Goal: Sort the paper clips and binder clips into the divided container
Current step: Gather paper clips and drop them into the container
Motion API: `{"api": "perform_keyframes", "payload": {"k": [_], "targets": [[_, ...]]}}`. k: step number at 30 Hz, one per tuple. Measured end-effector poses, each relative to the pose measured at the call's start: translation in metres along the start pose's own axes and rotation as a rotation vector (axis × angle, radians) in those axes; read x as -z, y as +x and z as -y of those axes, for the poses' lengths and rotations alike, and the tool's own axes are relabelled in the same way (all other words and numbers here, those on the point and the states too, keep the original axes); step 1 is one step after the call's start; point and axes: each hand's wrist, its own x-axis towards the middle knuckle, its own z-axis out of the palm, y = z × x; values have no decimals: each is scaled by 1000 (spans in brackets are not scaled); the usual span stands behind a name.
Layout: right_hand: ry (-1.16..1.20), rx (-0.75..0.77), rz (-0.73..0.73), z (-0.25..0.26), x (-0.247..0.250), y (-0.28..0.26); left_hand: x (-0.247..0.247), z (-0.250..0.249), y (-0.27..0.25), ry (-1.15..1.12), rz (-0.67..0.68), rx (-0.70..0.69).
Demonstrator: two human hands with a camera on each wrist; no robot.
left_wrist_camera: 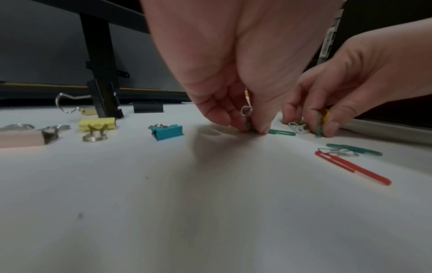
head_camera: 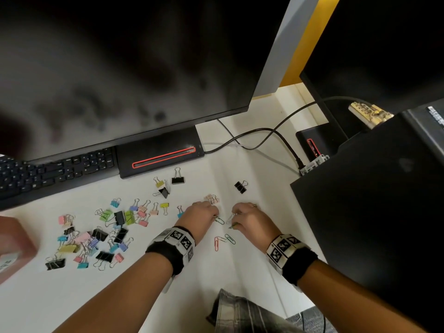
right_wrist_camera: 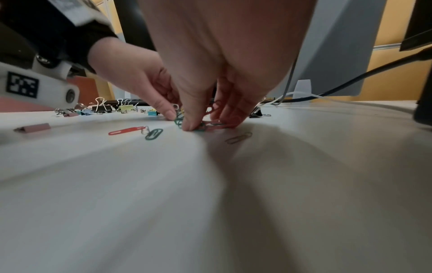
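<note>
My left hand [head_camera: 214, 216] pinches a silver and a green paper clip [left_wrist_camera: 247, 115] against the white desk [head_camera: 240, 267]. Close beside it, my right hand [head_camera: 234, 219] grips a small bunch of paper clips [right_wrist_camera: 210, 125], green, red and yellow, with its fingertips down on the desk. A green paper clip [head_camera: 219, 221] lies between the two hands. Nearer to me lie a red clip [head_camera: 216, 243], a silver one and a green clip [head_camera: 230, 239]. Many coloured binder clips [head_camera: 96, 234] are scattered to the left. No divided container is plainly in view.
A monitor base [head_camera: 158, 155] and a keyboard [head_camera: 52, 171] stand behind the clips. A black computer case [head_camera: 372, 200] walls the right side, with cables [head_camera: 264, 133] behind. A blurred reddish box [head_camera: 14, 239] sits at the left edge. Single black binder clips [head_camera: 241, 187] lie beyond my hands.
</note>
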Motion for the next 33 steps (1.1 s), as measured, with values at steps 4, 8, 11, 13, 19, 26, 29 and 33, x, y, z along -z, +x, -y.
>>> {"api": "perform_keyframes", "payload": {"k": [4,8,11,13,19,26,29,33], "targets": [[-27,42,9,10,2,12,-1,4,1,2,10,43],[-89,12,107,27,12,22,3,7,-4,32,58,89],[-69,-57,155,37,13,27,3,8,-10,26,27,112],[-18,-102,165,42,10,30,1,9,-13,-11,-6,133],[60,-164,141,60,0,34,2,19,-31,-140,-96,191],[75,-103,120,94,-4,44,51,59,-103,-315,-375,284],[119,10,82,138,-5,57,79,91,-150,-335,-464,388],[132,212,68,231,-17,89,112,144,-226,-263,-593,542]]}}
